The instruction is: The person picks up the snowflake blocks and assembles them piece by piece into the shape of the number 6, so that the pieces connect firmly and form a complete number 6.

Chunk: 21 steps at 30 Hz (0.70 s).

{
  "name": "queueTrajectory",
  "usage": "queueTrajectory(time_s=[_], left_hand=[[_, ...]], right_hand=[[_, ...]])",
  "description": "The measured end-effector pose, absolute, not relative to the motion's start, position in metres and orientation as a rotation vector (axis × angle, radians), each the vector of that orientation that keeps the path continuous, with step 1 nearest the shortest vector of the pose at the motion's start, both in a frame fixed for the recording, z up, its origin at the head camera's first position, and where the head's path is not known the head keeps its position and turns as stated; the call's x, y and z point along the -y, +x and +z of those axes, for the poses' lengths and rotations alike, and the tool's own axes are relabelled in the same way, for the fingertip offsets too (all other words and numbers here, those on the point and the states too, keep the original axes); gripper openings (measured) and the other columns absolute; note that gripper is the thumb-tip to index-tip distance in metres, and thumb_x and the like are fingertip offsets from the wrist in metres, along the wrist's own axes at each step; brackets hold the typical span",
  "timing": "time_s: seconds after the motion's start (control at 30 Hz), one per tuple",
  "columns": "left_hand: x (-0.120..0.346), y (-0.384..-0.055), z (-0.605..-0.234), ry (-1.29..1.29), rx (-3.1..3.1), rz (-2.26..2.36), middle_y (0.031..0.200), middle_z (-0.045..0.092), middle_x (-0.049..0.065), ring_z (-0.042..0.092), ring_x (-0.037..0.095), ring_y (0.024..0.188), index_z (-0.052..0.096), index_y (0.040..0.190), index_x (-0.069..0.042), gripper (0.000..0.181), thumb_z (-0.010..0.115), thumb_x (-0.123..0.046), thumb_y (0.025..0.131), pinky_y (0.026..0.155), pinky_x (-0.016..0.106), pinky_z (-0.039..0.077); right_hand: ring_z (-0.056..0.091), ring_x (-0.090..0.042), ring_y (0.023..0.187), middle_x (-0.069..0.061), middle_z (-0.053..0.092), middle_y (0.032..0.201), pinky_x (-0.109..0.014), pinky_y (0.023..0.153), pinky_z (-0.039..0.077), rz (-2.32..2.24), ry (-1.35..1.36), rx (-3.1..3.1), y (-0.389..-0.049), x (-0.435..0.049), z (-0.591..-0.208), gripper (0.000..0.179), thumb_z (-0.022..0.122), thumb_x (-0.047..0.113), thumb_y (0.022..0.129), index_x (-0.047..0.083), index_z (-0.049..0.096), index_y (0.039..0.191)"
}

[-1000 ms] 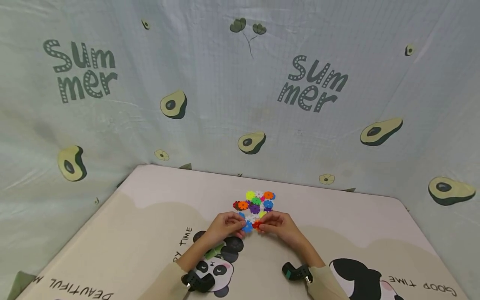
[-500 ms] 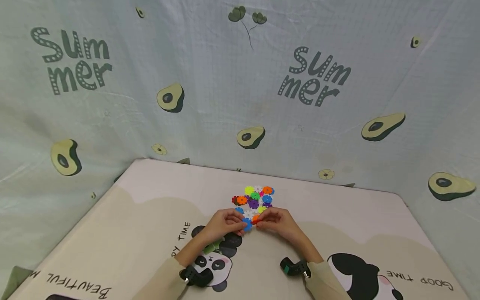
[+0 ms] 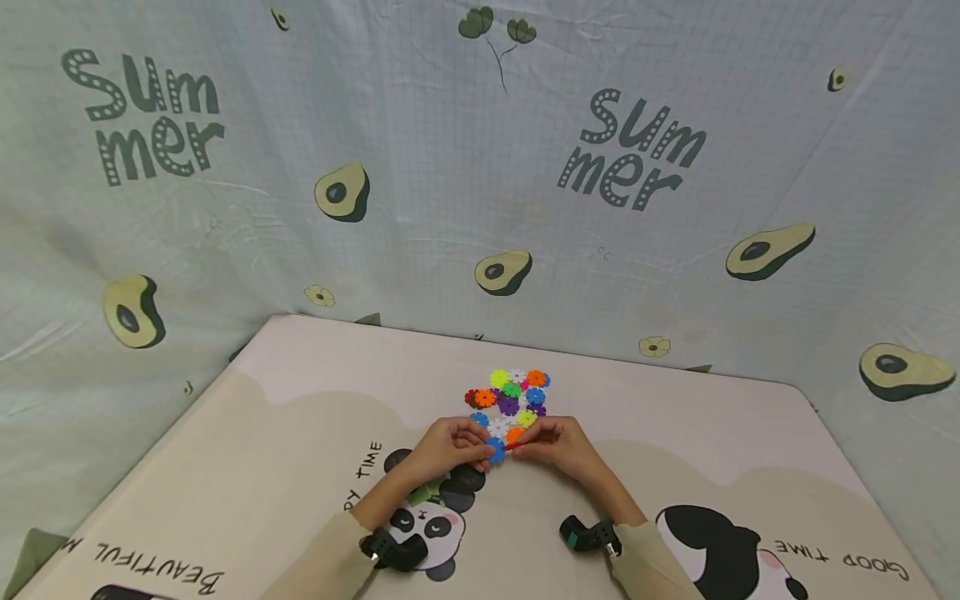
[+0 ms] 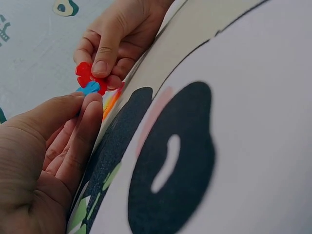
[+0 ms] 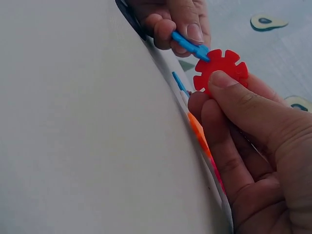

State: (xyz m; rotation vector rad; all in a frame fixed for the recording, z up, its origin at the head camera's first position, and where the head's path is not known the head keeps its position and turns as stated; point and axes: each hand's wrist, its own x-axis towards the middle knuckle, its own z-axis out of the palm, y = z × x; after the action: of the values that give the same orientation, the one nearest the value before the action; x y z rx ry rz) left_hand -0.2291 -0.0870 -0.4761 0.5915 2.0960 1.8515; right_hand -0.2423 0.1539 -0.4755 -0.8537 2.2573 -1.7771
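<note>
My left hand [image 3: 452, 446] pinches a blue notched plastic disc [image 3: 496, 451] between thumb and fingers. A red notched disc [image 5: 225, 68] is pinched by my right hand [image 3: 553, 442], thumb flat on its face. The two discs meet edge to edge, about square to each other, in the right wrist view; how deep their slots sit in one another I cannot tell. In the left wrist view the red disc [image 4: 87, 74] partly shows behind the blue disc [image 4: 90, 88]. Just beyond my fingers lies a cluster of several coloured discs, among them a purple disc [image 3: 508, 406].
The cluster spreads on the tabletop cloth [image 3: 360, 375], with a yellow disc [image 3: 499, 379] and an orange disc [image 3: 536, 378] at its far side. A printed curtain [image 3: 420, 167] hangs behind the table. A dark object [image 3: 123, 593] shows at the bottom left edge.
The red disc has turned from showing its face to nearly edge-on in the head view. Both hands keep their hold with little movement. The head view has tilted slightly down.
</note>
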Motion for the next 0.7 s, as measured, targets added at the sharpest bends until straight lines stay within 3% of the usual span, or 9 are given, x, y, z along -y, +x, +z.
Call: queueTrajectory(time_s=[0.5,0.7], left_hand=[[0.0879,-0.2296,-0.475,0.614,-2.094,1.839,0.08,0.068,0.011,0.071,0.018,0.068,0.06,0.101,0.013,0.022,0.069,-0.002,0.088,0.065,0.029,0.057],[0.0897,-0.2289,-0.4755,0.613,-2.09,1.836,0.078,0.068,0.011,0.07,0.015,0.065,0.061,0.1,0.012,0.021,0.07,-0.003,0.088,0.064,0.029,0.057]], right_hand=[[0.067,-0.009,0.075,-0.023,0.069,0.084,-0.025,0.07,0.055,-1.794,-0.943,-2.275,-0.2437,-0.1515,-0.4749,0.006,0.074,-0.004,0.081,-0.008,0.07,0.084],[0.067,-0.011,0.075,-0.022,0.069,0.083,-0.025,0.069,0.055,-1.787,-0.96,-2.274,-0.2446,-0.1504,-0.4778,0.01,0.075,0.002,0.082,-0.007,0.071,0.083]])
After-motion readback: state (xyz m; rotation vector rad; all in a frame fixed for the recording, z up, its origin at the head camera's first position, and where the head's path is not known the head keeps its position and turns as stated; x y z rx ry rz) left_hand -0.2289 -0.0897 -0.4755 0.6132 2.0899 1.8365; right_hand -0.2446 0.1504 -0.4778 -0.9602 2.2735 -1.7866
